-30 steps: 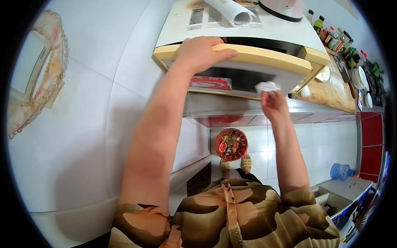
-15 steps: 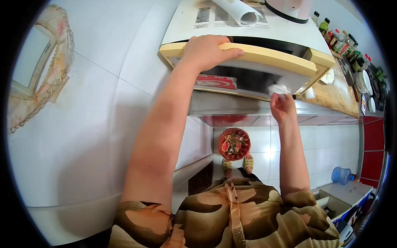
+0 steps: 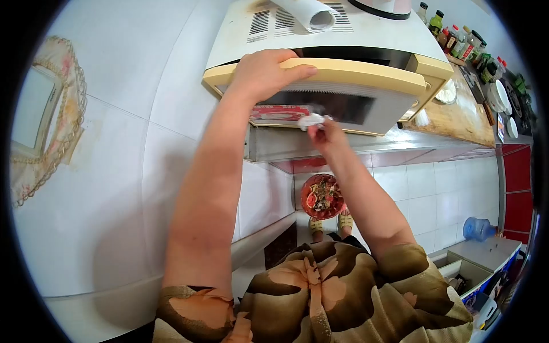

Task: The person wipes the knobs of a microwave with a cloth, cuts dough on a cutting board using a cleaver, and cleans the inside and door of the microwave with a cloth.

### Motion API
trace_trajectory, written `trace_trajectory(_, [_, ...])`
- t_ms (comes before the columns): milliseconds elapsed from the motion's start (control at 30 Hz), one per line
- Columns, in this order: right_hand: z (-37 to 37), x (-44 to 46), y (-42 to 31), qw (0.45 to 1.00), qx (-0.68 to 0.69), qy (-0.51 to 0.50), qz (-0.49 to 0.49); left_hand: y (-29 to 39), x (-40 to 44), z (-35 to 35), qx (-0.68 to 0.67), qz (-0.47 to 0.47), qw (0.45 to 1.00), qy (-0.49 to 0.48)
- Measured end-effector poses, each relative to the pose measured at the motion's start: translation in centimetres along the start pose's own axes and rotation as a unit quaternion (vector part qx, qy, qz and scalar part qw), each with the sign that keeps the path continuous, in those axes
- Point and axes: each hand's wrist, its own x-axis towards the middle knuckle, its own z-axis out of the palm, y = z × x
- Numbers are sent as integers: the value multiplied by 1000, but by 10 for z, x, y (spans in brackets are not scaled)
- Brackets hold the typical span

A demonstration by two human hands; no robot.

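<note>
My left hand point(image 3: 263, 74) rests over the top edge of the cream-yellow framed door point(image 3: 366, 74) of a white microwave oven point(image 3: 377, 37), its fingers hooked behind the edge and the thumb on the front. The door is tilted partly open. In my right hand point(image 3: 325, 134) is a crumpled white tissue point(image 3: 313, 120), pinched at the fingertips in front of the lower door window, beside a red and white label point(image 3: 277, 112).
A paper roll point(image 3: 317, 19) lies on the microwave. To the right are a wooden board point(image 3: 457, 120), a cleaver, bowls point(image 3: 497, 97) and several bottles point(image 3: 436, 23). On the floor stands a red bin point(image 3: 321, 197) near my feet; a water jug point(image 3: 478, 228) is at the right.
My right hand has moved left across the door front with the tissue, from the window's right side to the label. My left hand keeps its place on the door edge.
</note>
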Motion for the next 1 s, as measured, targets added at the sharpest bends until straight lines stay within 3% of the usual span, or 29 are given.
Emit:
trace_trajectory(33, [-23,5,-13,998,34,-42,-22,1,2,1,1,-1,1000,1])
trace_trajectory(133, [-79,-3,-68,992,110,-2,-66,3,-1,1,-15,12,1000,16])
trace_trajectory(167, [-100,7,-82,992,75,-3,-100,1,-3,-1,-18,3,1000,18])
trace_trajectory(200, [-106,4,-99,997,11,2,-71,1,-4,-2,0,-3,1000,14])
trace_trajectory(267, [-111,14,-90,993,61,-40,-95,6,-1,2,9,7,1000,8])
trace_trajectory(300, [-108,10,-72,988,37,-113,-96,5,0,1,15,15,1000,10])
trace_trajectory(333, [-68,-6,-56,996,74,-49,-27,5,0,-1,25,21,999,11])
trace_trajectory(400, [-31,23,-19,999,3,-16,33,5,-1,-2,17,9,1000,4])
trace_trajectory(433, [-11,16,-3,996,58,-26,57,5,-1,-3,3,2,1000,-6])
trace_trajectory(467, [15,-8,4,1000,-3,2,14,7,0,-2,-12,-7,1000,-17])
trace_trajectory(533, [8,4,-4,995,74,12,59,5,3,2,-11,-5,1000,-13])
trace_trajectory(667, [-64,8,-74,994,108,34,1,5,0,0,-27,-10,999,-20])
trace_trajectory(733, [-93,-1,-107,990,115,28,-80,2,4,6,-20,6,1000,7])
trace_trajectory(800, [-99,-6,-116,992,62,52,-96,-5,-1,3,-6,14,999,32])
trace_trajectory(833, [-104,7,-109,990,89,-1,-112,-2,-1,1,2,10,1000,23])
trace_trajectory(900, [-85,2,-76,996,39,-26,-69,5,1,3,5,18,1000,12])
trace_trajectory(933, [-64,2,-58,999,52,4,10,1,-2,2,5,10,1000,23])
trace_trajectory(967, [-48,10,-41,997,10,-67,49,1,0,3,-2,11,999,33])
trace_trajectory(1000, [-16,-12,-23,996,54,-21,65,-1,2,3,-18,31,999,24])
